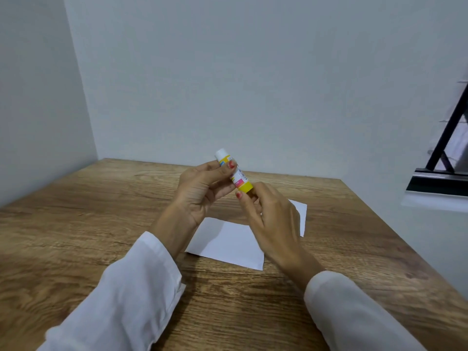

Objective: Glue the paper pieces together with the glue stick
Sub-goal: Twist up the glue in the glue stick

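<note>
A glue stick [239,179] with a white cap end and a yellow base is held tilted in the air above the table. My left hand [200,191] grips its upper, white part. My right hand [268,219] pinches the yellow lower end. Below the hands, two white paper pieces lie flat on the wooden table [76,236]: a larger one [225,244] in front and a smaller one [300,214] behind it to the right, partly hidden by my right hand. I cannot tell whether the papers overlap.
The table stands in a corner, with pale walls at the left and back. A dark-framed window [445,153] with a sill is at the right. White sleeves cover both forearms.
</note>
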